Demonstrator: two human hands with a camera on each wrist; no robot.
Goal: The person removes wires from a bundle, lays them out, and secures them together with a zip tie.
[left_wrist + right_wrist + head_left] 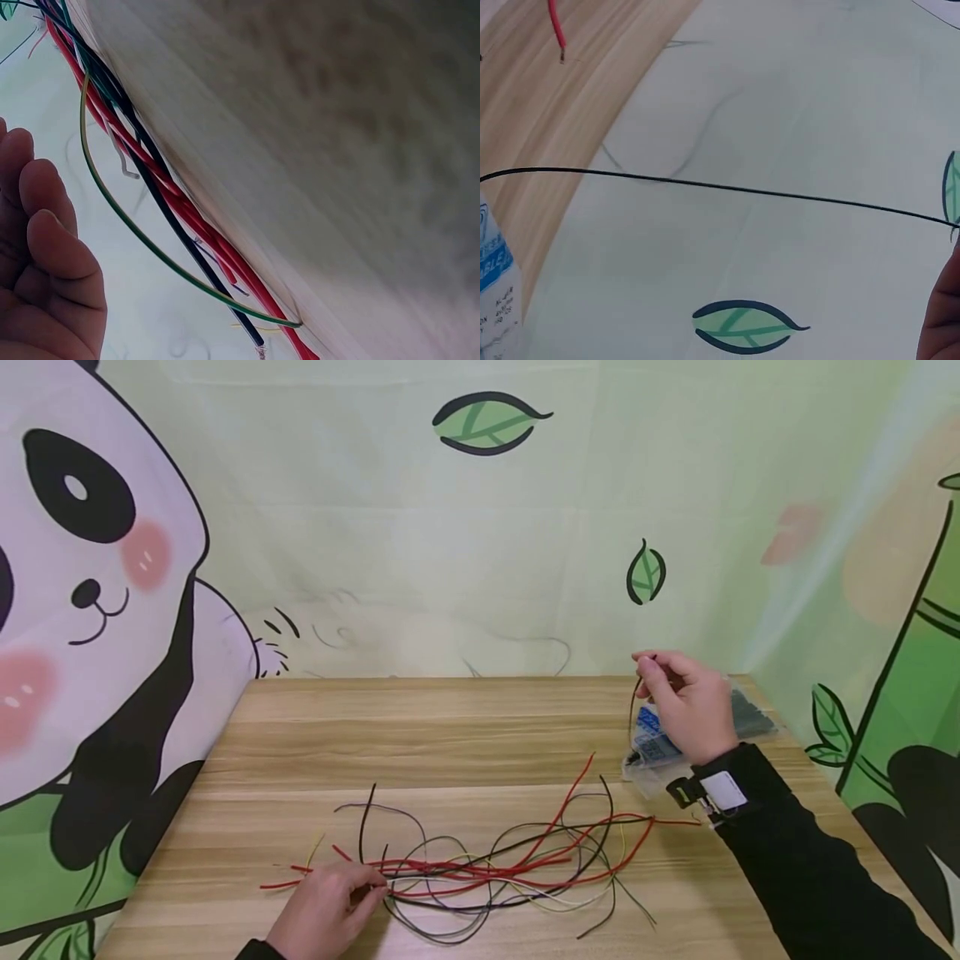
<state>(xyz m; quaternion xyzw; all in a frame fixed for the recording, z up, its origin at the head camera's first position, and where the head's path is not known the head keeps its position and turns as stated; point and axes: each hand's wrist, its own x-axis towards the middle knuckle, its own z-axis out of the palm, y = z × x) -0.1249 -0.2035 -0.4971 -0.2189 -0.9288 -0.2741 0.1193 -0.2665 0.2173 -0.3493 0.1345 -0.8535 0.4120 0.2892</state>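
On the wooden table lies a loose bundle of red, black, white and yellow electrical wires (517,864). My left hand (330,906) is over the bundle's left end, its fingers loosely bent. In the left wrist view nothing shows between those fingers (60,247), and the wires (180,199) run apart from them. Farther back, my right hand (686,702) pinches the end of a thin black cable tie (632,714), raised above a clear plastic bag (648,777). The right wrist view shows the cable tie (742,189) stretched across, with part of the right hand (941,307) at the edge.
Dark strips and a blue-and-white label (499,292) show at the bag, which lies at the table's back right. A cloth backdrop (375,527) printed with a panda and leaves hangs behind the wooden table (420,731). Bare wire ends stick out at both sides of the bundle.
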